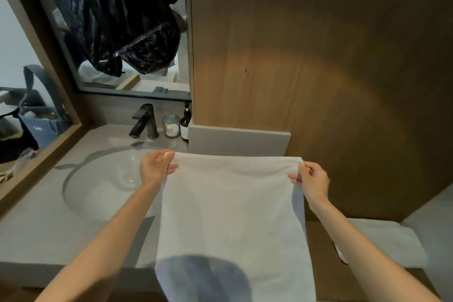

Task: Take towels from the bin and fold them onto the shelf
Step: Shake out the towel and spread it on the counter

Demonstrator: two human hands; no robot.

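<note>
A white towel (230,208) hangs spread out in front of me, held up by its two top corners. My left hand (157,167) pinches the top left corner between thumb and fingers. My right hand (312,180) pinches the top right corner the same way. The towel's lower part drops toward the bottom of the view, with a dark round shadow on it. A folded white towel (389,243) lies on the wooden shelf (321,252) at the lower right, beside my right forearm. The bin is not in view.
A grey counter (44,228) with a round basin (103,179) lies to the left, with a black tap (144,121), a glass jar (171,125) and a dark bottle (185,125) behind it. A wood panel wall (318,56) rises ahead. A mirror (122,32) reflects black plastic bags.
</note>
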